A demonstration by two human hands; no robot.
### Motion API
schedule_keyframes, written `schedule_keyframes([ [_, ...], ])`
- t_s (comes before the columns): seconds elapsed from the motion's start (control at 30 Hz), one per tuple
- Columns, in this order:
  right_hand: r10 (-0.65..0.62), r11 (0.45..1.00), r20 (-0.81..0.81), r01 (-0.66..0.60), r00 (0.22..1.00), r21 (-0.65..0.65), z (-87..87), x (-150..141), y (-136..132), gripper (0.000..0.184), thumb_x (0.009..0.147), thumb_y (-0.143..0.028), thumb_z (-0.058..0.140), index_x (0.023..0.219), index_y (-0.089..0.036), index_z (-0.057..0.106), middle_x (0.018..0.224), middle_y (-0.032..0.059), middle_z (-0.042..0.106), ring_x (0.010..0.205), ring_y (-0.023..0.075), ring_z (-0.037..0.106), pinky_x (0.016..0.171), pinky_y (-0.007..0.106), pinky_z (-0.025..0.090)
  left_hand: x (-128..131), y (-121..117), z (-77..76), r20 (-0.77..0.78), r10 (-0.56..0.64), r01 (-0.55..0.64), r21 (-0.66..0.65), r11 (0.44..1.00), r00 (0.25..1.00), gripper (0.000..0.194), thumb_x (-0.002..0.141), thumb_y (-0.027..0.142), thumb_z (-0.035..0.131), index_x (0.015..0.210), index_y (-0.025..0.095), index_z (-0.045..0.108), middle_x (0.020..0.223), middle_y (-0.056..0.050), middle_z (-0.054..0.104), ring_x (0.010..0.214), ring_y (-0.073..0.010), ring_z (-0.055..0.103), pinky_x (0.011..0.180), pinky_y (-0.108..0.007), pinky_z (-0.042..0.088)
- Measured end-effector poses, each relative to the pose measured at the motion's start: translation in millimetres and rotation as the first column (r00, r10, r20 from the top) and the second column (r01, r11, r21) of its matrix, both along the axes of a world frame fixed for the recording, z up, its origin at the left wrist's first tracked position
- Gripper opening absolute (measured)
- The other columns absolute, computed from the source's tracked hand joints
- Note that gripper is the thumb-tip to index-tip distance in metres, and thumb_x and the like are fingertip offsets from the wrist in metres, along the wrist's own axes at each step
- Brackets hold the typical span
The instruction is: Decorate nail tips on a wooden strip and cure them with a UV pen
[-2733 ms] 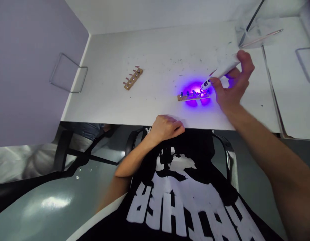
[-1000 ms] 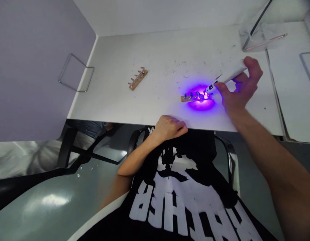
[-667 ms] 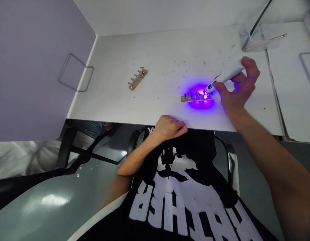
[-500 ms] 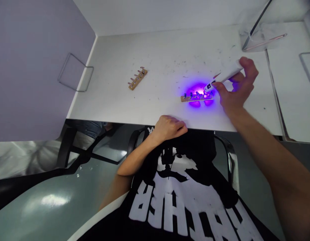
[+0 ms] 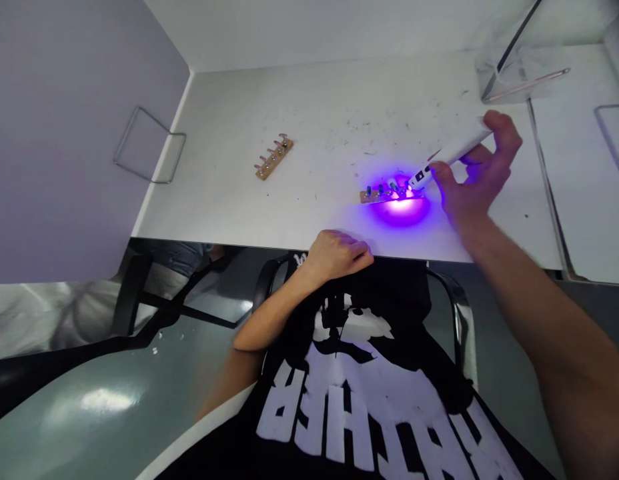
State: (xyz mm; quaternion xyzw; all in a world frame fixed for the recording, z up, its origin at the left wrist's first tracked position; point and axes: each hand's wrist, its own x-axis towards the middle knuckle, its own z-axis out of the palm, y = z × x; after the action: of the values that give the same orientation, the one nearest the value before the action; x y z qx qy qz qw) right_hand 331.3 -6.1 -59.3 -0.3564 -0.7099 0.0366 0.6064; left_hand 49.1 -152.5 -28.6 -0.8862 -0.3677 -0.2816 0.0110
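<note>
My right hand (image 5: 482, 167) grips a white handheld UV nail lamp (image 5: 452, 150), its head tilted down to the left. Purple light from it falls on the right end of a wooden nail-tip stand (image 5: 365, 197) and on the table just in front. Several dark, shiny false nails (image 5: 380, 189) stand in a row on that stand. At the table's front edge rests my left hand (image 5: 339, 255), its fingers curled in with nothing visible in them. A second wooden stand (image 5: 274, 158) holding several clear pinkish false nails lies farther left, apart from both hands.
The white table (image 5: 229, 207) bears dark specks and smudges. A clear box (image 5: 519, 80) with a pinkish stick leaning in it is at the back right. Lilac panel (image 5: 79, 133) with a wire handle borders the left side. A chair armrest (image 5: 459, 313) is below.
The lamp's head has shifted slightly, and the purple glow has moved from behind the right-hand stand to mostly in front of it. My left hand stays still.
</note>
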Motion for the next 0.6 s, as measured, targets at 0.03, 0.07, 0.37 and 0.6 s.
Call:
schedule_keyframes([
  [0.03, -0.018, 1.000, -0.023, 0.018, 1.000, 0.010, 2.0, 0.8, -0.9, 0.099, 0.062, -0.077, 0.073, 0.142, -0.031, 0.037, 0.146, 0.0052, 0.040, 0.094, 0.0153, 0.069, 0.070, 0.033, 0.061, 0.0, 0.1, -0.1, -0.002, 0.001, -0.001, -0.003, 1.000, 1.000, 0.037, 0.091, 0.028, 0.051, 0.056, 0.020, 0.058, 0.047, 0.005, 0.055, 0.045, -0.0089, 0.047, 0.053, -0.029, 0.030],
  [0.07, -0.035, 0.999, -0.048, 0.036, 0.998, 0.027, 4.7, 1.2, -2.3, 0.095, 0.064, -0.073, 0.074, 0.142, -0.031, 0.039, 0.144, 0.0047, 0.042, 0.095, 0.0158, 0.069, 0.070, 0.033, 0.061, 0.1, 0.2, -0.1, -0.001, 0.002, -0.002, -0.004, 1.000, 1.000, 0.036, 0.091, 0.027, 0.051, 0.056, 0.020, 0.058, 0.047, 0.005, 0.055, 0.045, -0.0090, 0.047, 0.053, -0.029, 0.029],
  [0.37, -0.067, 0.995, -0.033, 0.069, 0.997, 0.066, 24.3, -5.4, -13.9, 0.071, 0.083, -0.050, 0.065, 0.147, -0.040, 0.036, 0.144, 0.0019, 0.043, 0.091, 0.0148, 0.072, 0.069, 0.031, 0.060, 0.3, -0.2, -2.2, 0.035, 0.011, -0.011, 0.007, 1.000, 0.999, 0.034, 0.089, 0.024, 0.053, 0.056, 0.020, 0.057, 0.046, 0.006, 0.053, 0.043, -0.0084, 0.044, 0.052, -0.029, 0.030],
  [0.6, -0.070, 0.996, -0.014, 0.070, 0.997, 0.063, 22.7, -7.8, -14.1, 0.072, 0.082, -0.050, 0.066, 0.147, -0.039, 0.035, 0.145, 0.0033, 0.042, 0.094, 0.0158, 0.072, 0.071, 0.032, 0.060, 0.3, 0.0, -0.3, 0.029, 0.010, -0.010, 0.017, 1.000, 1.000, 0.035, 0.089, 0.024, 0.053, 0.054, 0.019, 0.056, 0.045, 0.005, 0.052, 0.043, -0.0084, 0.044, 0.051, -0.029, 0.029],
])
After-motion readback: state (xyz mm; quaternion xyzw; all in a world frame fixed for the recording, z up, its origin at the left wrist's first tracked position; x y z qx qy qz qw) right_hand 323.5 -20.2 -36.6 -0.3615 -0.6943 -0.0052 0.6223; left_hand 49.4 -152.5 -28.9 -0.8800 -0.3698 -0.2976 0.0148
